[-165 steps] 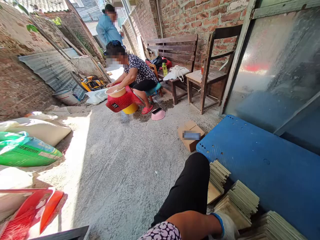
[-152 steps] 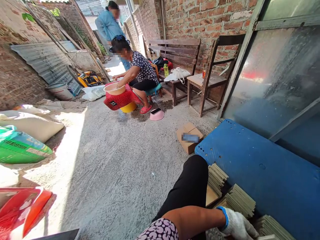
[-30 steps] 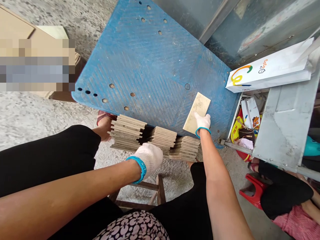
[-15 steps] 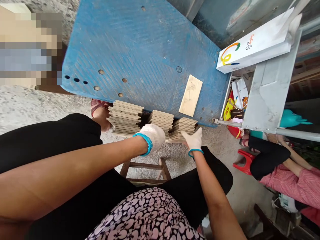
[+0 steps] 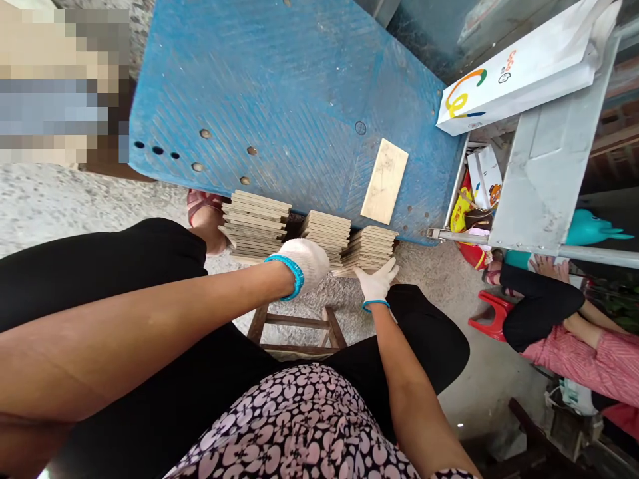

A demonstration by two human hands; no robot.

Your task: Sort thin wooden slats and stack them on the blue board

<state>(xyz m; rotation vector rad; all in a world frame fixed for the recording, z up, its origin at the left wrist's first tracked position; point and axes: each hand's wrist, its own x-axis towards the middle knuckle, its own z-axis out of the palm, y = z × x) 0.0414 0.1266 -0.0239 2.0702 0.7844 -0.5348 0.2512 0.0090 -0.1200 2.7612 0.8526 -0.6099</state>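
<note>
Head view: tiles (image 5: 324,233) partly behind left hand (image 5: 302,264)

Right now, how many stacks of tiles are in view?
3: left stack, middle stack, right stack, in a row along the blue pallet's edge; more may be hidden.

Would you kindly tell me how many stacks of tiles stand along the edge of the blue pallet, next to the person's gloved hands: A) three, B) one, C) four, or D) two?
A. The left stack, middle stack and right stack stand side by side along the edge of the blue pallet.
</note>
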